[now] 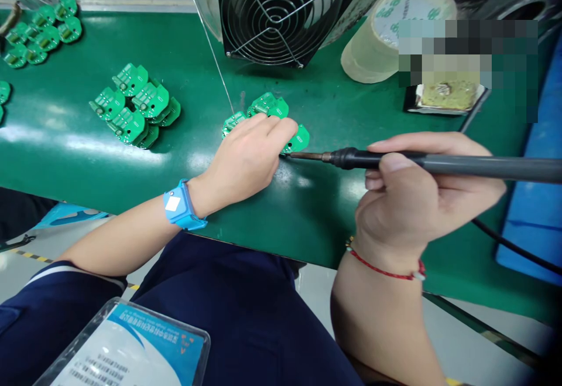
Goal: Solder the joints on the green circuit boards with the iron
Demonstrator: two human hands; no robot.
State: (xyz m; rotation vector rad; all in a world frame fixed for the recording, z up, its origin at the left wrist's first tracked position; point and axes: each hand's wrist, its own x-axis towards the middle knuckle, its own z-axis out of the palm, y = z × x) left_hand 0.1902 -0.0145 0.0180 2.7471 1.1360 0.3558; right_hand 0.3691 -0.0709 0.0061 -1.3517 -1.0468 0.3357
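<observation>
My left hand (248,154), with a blue wrist strap (180,204), rests on the green mat over a small cluster of green circuit boards (267,106). Its fingers are curled down, pressing on one board (299,139). A thin solder wire (215,58) runs down to this hand. My right hand (413,198) is closed round a dark soldering iron (439,163) held level. The iron's tip (295,155) sits at the edge of the board under my left fingers.
A pile of green boards (134,108) lies to the left, with more at the far left (41,31). A wire-guarded fan (281,11) stands behind. A tape roll (390,28) and a sponge tray (445,96) are at the right, beside a blue bin (538,198).
</observation>
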